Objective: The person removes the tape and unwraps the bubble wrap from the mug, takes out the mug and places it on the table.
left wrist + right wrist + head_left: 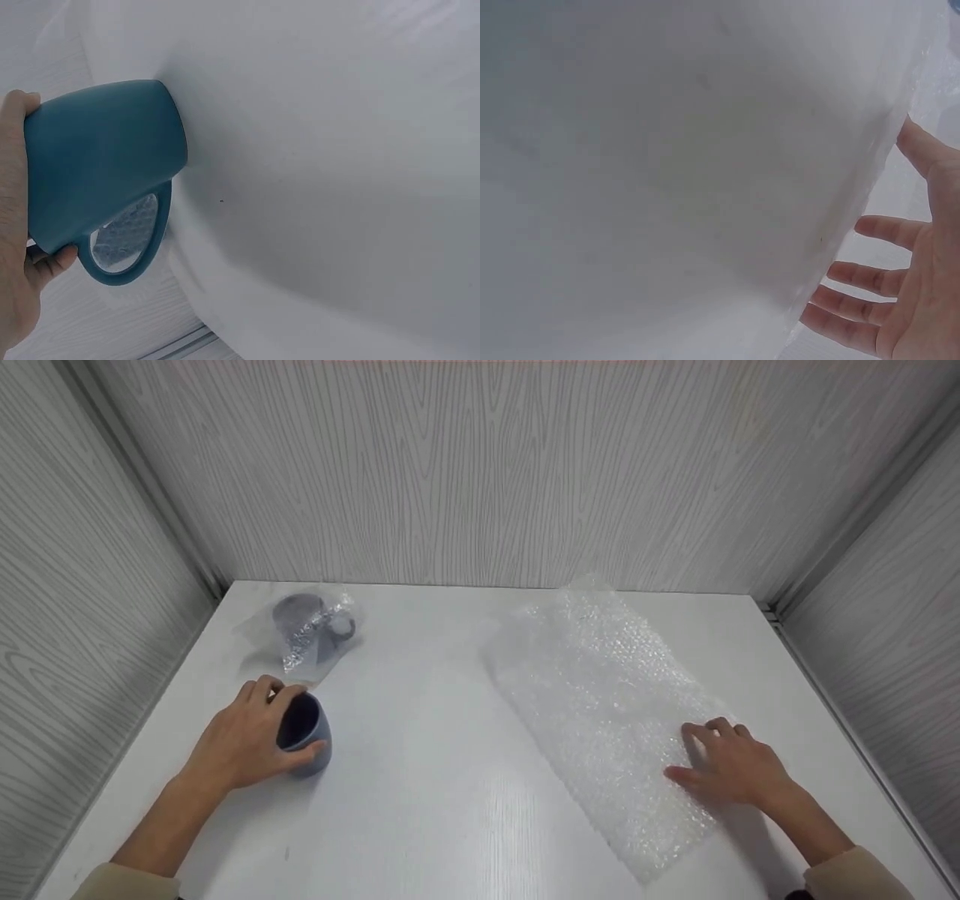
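Observation:
At the left of the head view, my left hand holds a blue mug round its rim, thumb on the near side and fingers at the far side. The left wrist view shows the mug in teal, its base by the table and its loop handle beneath the body, near the fingertips. On the right lies a sheet of clear bubble wrap, set diagonally. My right hand is over its right edge with fingers spread. Fingertips meet the edge of the wrap in the right wrist view.
Behind the held mug, another mug lies inside clear bubble wrap at the table's back left. Everything is on a white table, with wood-grain panels at the back and both sides.

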